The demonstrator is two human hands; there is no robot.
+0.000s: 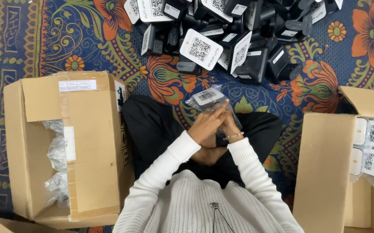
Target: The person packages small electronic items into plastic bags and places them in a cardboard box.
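- Head view, looking straight down: I see both hands meeting over my lap on a small clear plastic bag (210, 100) that has a white label and a dark item inside.
- My left hand (205, 125) lies on top, its fingers stretched toward about 1 o'clock across the near end of the bag; they look pressed onto the plastic, pinching it.
- My right hand (229, 126) sits just beside and partly beneath the left, with a thin bracelet at the wrist; its fingers are closed on the lower right edge of the bag, though the left hand hides most of that hold.
- The relation that counts: the bag juts out from both grips toward 12 o'clock, away from my body, with its long axis running roughly from 7 to 1 o'clock. The labelled end is the far, free end; the near end is the one clamped.
- Neither hand is clearly the nearer one, since both touch the bag; the left covers more of it.
- At 12 to 1 o'clock, well apart from the hands, lies a pile of black devices with white tags (234, 39) on the patterned rug (87, 39).
- At 9 o'clock an open cardboard box (66, 146) holds more clear bags.
- At 3 o'clock a second cardboard box (325, 168) holds white packs in rows.
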